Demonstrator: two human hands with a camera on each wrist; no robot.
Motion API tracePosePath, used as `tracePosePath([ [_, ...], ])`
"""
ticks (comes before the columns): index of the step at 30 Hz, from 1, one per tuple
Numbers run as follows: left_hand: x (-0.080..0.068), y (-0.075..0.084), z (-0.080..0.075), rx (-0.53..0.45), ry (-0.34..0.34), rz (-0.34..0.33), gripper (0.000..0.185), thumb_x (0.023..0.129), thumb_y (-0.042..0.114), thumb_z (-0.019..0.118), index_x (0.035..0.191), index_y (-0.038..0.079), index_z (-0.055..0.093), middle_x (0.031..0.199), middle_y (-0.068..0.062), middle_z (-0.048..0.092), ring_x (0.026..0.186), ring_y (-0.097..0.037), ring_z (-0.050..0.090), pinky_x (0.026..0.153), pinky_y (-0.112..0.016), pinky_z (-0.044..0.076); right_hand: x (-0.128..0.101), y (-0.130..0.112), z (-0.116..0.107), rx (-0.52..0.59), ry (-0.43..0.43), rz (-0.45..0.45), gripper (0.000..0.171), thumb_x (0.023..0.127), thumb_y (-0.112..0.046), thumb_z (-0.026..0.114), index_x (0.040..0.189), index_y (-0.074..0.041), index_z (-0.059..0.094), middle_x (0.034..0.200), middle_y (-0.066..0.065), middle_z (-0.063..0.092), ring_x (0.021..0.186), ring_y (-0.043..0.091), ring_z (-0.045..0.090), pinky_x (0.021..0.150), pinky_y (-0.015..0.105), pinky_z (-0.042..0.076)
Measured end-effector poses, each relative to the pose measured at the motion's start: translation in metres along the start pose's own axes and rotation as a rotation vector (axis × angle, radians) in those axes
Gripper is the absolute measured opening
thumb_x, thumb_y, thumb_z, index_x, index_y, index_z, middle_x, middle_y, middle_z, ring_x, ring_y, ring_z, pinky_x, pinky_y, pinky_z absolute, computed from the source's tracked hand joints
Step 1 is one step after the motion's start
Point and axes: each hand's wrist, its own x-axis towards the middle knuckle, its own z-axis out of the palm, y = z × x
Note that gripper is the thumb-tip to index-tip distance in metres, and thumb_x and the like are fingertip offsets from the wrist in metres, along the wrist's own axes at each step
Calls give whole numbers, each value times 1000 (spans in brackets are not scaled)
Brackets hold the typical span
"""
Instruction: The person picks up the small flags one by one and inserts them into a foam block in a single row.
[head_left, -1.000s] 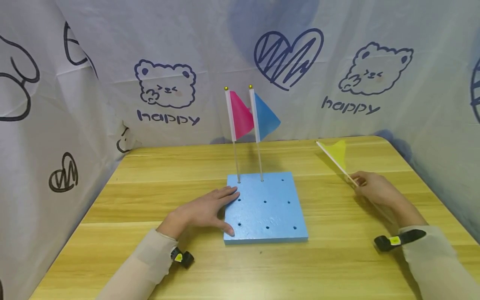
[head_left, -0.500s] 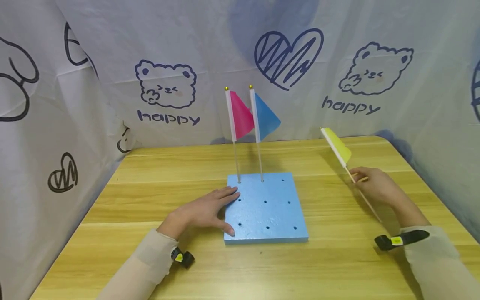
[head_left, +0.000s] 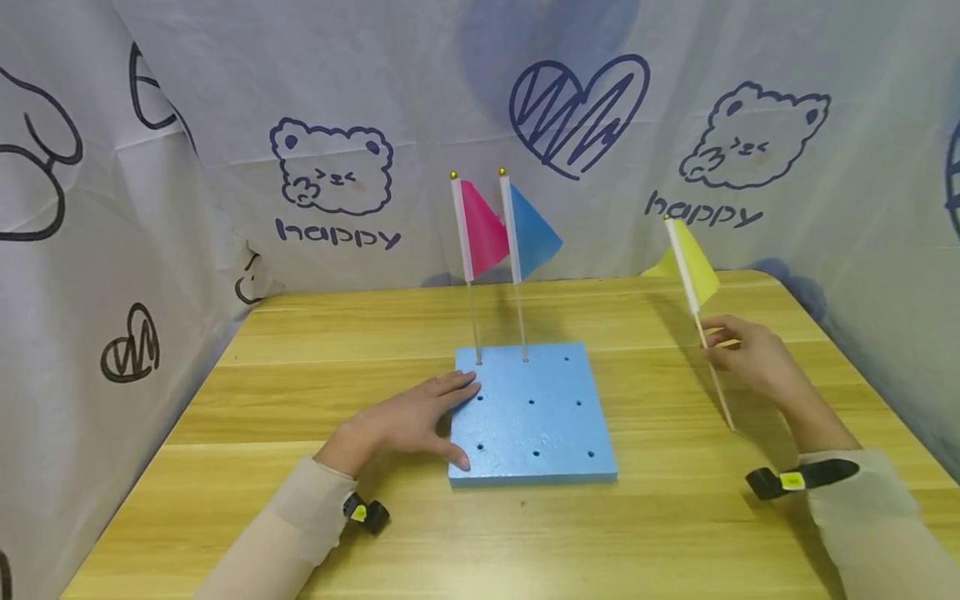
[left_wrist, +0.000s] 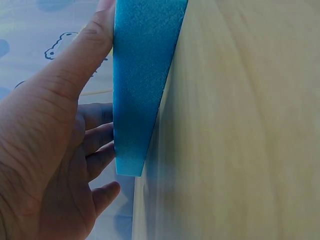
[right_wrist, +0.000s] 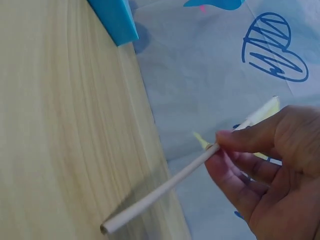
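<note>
Fingers of our right hand (head_left: 750, 358) pinch the yellow flag (head_left: 693, 265) by its stick, nearly upright above the table (head_left: 300, 500); our left hand (head_left: 408, 421) lies spread flat against the foam block (head_left: 532, 417).

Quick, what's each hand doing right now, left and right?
Left hand: open, fingers lying flat against the blue foam board.
Right hand: pinching the stick of the yellow flag, holding it off the table.

foam block (head_left: 532, 417): matt, grainy; table (head_left: 675, 533): smooth wood; backdrop (head_left: 225, 83): cloth
</note>
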Motion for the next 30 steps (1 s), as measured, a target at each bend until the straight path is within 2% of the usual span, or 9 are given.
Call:
tracePosePath([
  [5,1,-1,-1,10,0,-3,116,68,85,57,158,25,15,164,3,8,148,-21,9,117,-44,19,2,-10,3,60,54,-40,41,94,0,62,133,7,50,105,26,60,86,21,67,71,34,59],
  [11,2,-1,-2,17,5,5,116,68,85,56,158,24,16,164,3,9,148,-21,10,117,-44,19,7,-21,10,76,120,-54,44,94,-3,63,136,4,50,107,25,60,80,1,60,69,20,55],
  [14,2,-1,-2,17,8,8,116,68,86,56,158,24,16,164,2,9,148,-21,10,117,-45,20,13,-28,16,117,160,-88,44,94,-1,63,135,7,50,106,26,61,77,-4,58,68,15,53],
  [23,0,0,-3,3,2,6,116,68,85,57,158,24,17,164,1,9,148,-22,10,117,-45,19,27,-44,35,268,203,-131,48,90,8,64,135,8,48,105,30,60,77,0,62,70,20,56],
  [30,-1,-1,-1,5,-5,-5,116,69,84,57,159,25,16,164,3,8,148,-20,9,117,-43,18,33,-55,45,268,194,-124,49,91,4,65,137,6,47,105,26,59,77,-1,59,70,16,54],
])
